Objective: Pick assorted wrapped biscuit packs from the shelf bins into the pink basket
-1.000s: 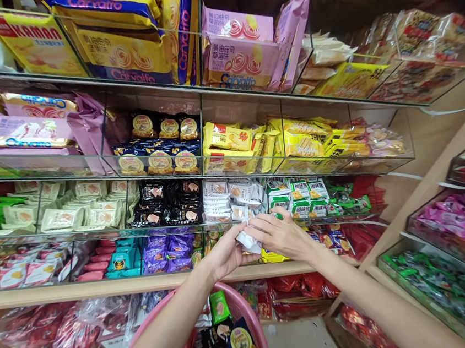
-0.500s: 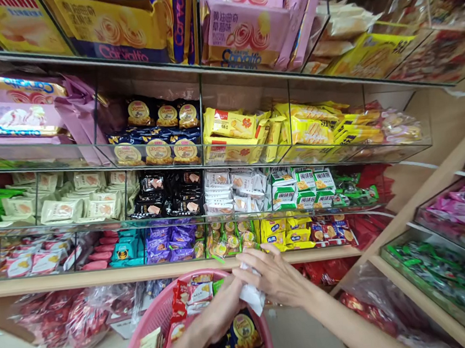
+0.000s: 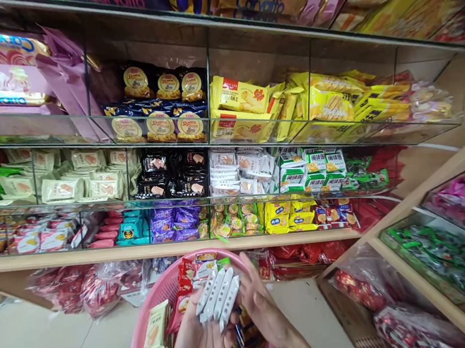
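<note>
Several white wrapped snack packets (image 3: 219, 294) stand on edge in a row in my left hand (image 3: 199, 332), which cups them from below with its fingers curled round. My right hand (image 3: 264, 309) is just to their right, fingers stretched out and apart, holding nothing; whether its fingertips touch the packets is hard to tell. Both hands are above a pink plastic basket (image 3: 139, 330). In it lie cream-coloured wafer packets (image 3: 156, 334) at the left, red packets (image 3: 185, 276) at the back, and dark blue packets (image 3: 247, 338) partly hidden under my hands.
Ahead rise clear-fronted shelves holding wrapped snacks, among them white packets (image 3: 242, 170), black packets (image 3: 170, 175) and yellow packets (image 3: 241, 101). A wooden ledge (image 3: 112, 254) runs behind the basket. Bags of red-wrapped goods (image 3: 99, 290) lie beneath it. More bins (image 3: 445, 262) line the right side.
My hands were closed together round the white packets; now the right hand has come away and opened, leaving them in my left. The view has tilted downward and come closer to the shelves.
</note>
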Tool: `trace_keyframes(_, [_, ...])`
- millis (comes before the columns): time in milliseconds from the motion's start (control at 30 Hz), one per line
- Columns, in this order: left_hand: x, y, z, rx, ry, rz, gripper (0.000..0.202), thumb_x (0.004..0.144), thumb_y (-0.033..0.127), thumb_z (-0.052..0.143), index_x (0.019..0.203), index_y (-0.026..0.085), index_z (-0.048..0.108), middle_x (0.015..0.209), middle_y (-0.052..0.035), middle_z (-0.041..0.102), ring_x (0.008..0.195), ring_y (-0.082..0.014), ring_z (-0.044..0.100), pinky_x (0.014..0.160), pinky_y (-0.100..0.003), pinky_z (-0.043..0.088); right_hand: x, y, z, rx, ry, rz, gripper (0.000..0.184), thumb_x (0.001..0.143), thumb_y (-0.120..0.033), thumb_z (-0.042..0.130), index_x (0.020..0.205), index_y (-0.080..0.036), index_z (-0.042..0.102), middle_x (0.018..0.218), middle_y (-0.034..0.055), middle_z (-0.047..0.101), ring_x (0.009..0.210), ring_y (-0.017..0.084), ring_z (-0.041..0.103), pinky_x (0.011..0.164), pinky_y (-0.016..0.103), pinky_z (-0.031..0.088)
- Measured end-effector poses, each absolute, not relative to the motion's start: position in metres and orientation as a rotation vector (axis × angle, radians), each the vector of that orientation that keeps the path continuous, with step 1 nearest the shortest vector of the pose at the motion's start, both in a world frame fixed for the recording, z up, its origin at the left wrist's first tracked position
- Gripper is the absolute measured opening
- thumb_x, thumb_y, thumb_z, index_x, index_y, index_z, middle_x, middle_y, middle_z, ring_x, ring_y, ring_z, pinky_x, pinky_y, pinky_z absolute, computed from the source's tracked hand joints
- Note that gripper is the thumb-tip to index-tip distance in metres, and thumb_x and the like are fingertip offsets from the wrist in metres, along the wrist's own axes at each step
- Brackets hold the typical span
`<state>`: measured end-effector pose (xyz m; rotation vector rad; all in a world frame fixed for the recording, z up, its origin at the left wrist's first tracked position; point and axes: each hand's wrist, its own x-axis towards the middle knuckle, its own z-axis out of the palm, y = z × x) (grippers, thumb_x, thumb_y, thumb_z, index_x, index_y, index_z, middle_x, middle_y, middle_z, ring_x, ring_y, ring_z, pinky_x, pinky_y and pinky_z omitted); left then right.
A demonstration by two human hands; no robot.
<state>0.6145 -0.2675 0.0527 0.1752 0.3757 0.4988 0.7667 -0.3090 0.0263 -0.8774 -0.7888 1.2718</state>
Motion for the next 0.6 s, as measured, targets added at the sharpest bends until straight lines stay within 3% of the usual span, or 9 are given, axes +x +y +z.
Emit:
trace_keyframes(33, [0.615, -0.272, 0.051, 0.146, 0.361, 0.489, 0.037, 0.081, 0.046, 0.053, 0.096, 0.015, 0.067, 0.086, -0.0083, 0.072, 0.067, -0.0134, 0.065, 0.058, -0.020, 0.052, 0.758, -0.309, 0.025, -0.818, -0.695, 1.389, 0.089, 0.060, -0.065, 0.067, 0.135, -0.028, 0.036, 0.098, 0.0056, 0.062, 0.081, 0.019, 0.061, 0.074, 0.033, 0.048])
trace_keyframes(100, [0.616, -0.279, 0.047, 0.099, 0.325, 0.471, 0.035, 0.079, 0.046, 0.055, 0.095, 0.016, 0.067, 0.085, -0.0066, 0.073, 0.064, -0.0123, 0.064, 0.056, -0.019, 0.052, 0.745, -0.310, 0.024, -0.736, -0.553, 1.553, 0.083, 0.055, -0.060, 0.074, 0.127, -0.027, 0.047, 0.071, -0.0027, 0.058, 0.052, 0.010, 0.050, 0.053, 0.024, 0.044])
trace_keyframes(233, [0.619, -0.286, 0.042, 0.065, 0.262, 0.401, 0.040, 0.077, 0.049, 0.056, 0.093, 0.014, 0.068, 0.082, -0.0091, 0.073, 0.060, -0.0113, 0.064, 0.053, -0.016, 0.051, 0.739, -0.315, 0.025, -0.674, -0.450, 1.637, 0.075, 0.053, -0.051, 0.080, 0.118, -0.025, 0.054, 0.049, -0.0109, 0.039, 0.041, 0.005, 0.035, 0.040, 0.016, 0.033])
trace_keyframes(367, [0.623, -0.289, 0.041, 0.133, 0.312, 0.336, 0.055, 0.079, 0.057, 0.050, 0.096, 0.007, 0.066, 0.084, -0.0148, 0.072, 0.072, -0.0157, 0.068, 0.068, -0.019, 0.052, 0.740, -0.320, 0.024, -0.850, -0.299, 1.601, 0.054, 0.058, -0.052, 0.077, 0.097, -0.019, 0.062, 0.049, -0.0090, 0.046, 0.035, 0.002, 0.028, 0.034, 0.014, 0.026])
trace_keyframes(433, [0.624, -0.288, 0.040, 0.230, 0.380, 0.278, 0.063, 0.079, 0.061, 0.044, 0.098, 0.005, 0.064, 0.087, -0.0182, 0.071, 0.077, -0.0195, 0.069, 0.071, -0.022, 0.052, 0.739, -0.319, 0.024, -0.942, -0.186, 1.576, 0.049, 0.064, -0.056, 0.071, 0.091, -0.017, 0.062, 0.054, -0.0054, 0.054, 0.035, 0.003, 0.033, 0.034, 0.016, 0.028])
trace_keyframes(533, [0.621, -0.282, 0.037, 0.415, 0.589, 0.167, 0.071, 0.077, 0.069, 0.037, 0.090, 0.005, 0.064, 0.081, -0.0199, 0.070, 0.068, -0.0212, 0.069, 0.057, -0.024, 0.050, 0.738, -0.315, 0.025, -0.940, -0.124, 1.501, 0.047, 0.073, -0.057, 0.062, 0.094, -0.016, 0.062, 0.066, 0.0007, 0.064, 0.047, 0.010, 0.052, 0.043, 0.020, 0.039])
trace_keyframes(600, [0.615, -0.275, 0.038, 0.607, 0.813, 0.214, 0.067, 0.076, 0.071, 0.036, 0.077, 0.009, 0.063, 0.070, -0.0161, 0.068, 0.057, -0.0204, 0.065, 0.049, -0.025, 0.046, 0.738, -0.312, 0.024, -0.898, -0.125, 1.423, 0.043, 0.075, -0.053, 0.062, 0.098, -0.017, 0.061, 0.079, 0.0026, 0.068, 0.063, 0.014, 0.061, 0.051, 0.022, 0.044])
